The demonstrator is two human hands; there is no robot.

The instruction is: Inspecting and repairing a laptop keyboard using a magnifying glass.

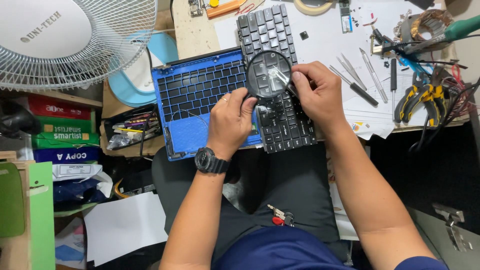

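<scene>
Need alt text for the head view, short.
Left hand holds a magnifier over a black keyboard; right hand probes under the lens. A blue laptop frame lies alongside, tools to the right.

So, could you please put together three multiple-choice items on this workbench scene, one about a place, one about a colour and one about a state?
1. Where is the magnifying glass held?
A. Over the black keyboard
B. Over the fan
C. Over the paper stacks

2. What colour is the laptop shell with the empty key frame?
A. Red
B. Blue
C. White

3. What is the state of the pliers with yellow and black handles?
A. Held in the right hand
B. Lying untouched on the desk
C. Hanging from the fan

Answers:
1 A: the lens sits above the black keyboard, with the left hand and right hand at its rim.
2 B: the shell is plainly blue.
3 B: they lie right of both hands, with nothing gripping them.
</scene>
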